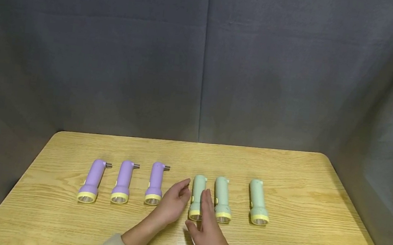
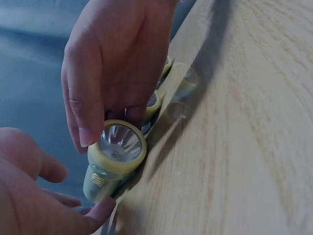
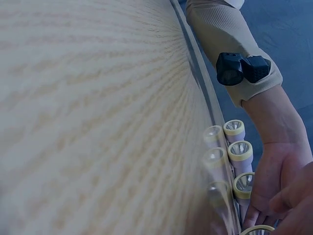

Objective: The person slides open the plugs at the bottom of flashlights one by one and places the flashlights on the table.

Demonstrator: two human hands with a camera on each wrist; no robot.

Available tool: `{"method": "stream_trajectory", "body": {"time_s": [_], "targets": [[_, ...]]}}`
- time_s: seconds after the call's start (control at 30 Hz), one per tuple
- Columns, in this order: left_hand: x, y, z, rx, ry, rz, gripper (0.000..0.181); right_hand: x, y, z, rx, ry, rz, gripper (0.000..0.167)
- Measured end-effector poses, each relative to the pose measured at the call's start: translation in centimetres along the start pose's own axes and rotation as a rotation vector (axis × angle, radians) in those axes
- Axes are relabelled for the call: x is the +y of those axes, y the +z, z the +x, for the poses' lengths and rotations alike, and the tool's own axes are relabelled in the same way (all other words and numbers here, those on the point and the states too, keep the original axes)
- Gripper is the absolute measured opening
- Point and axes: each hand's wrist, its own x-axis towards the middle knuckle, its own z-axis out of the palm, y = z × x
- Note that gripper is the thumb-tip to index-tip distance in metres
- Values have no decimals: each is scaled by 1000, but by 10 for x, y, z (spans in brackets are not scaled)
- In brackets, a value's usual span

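Three green flashlights with yellow rims lie on the right half of the table. The leftmost one is between my two hands. My left hand is at its left side, fingers relaxed. On its right side my right hand extends its fingers, close to the middle green flashlight. The left wrist view shows the flashlight with the left hand and right hand on either side; whether the fingers touch it I cannot tell. Three purple flashlights, one of them nearest my left hand, lie to the left.
The other purple flashlights lie farther left, prongs at their far ends. Another green flashlight lies at the right. A dark curtain stands behind the wooden table. A dark camera sits on the left sleeve.
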Motion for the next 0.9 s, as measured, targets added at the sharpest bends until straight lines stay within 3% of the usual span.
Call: {"method": "stream_trajectory", "body": {"time_s": [0.37, 0.53, 0.9], "targets": [[-6, 2, -2, -37, -7, -95, 51, 7, 3, 2, 22, 24, 5, 78], [-8, 4, -1, -37, -5, -76, 52, 9, 4, 3, 25, 17, 22, 75], [-12, 6, 0, -49, 60, -76, 49, 9, 5, 4, 47, 1, 28, 73]]}}
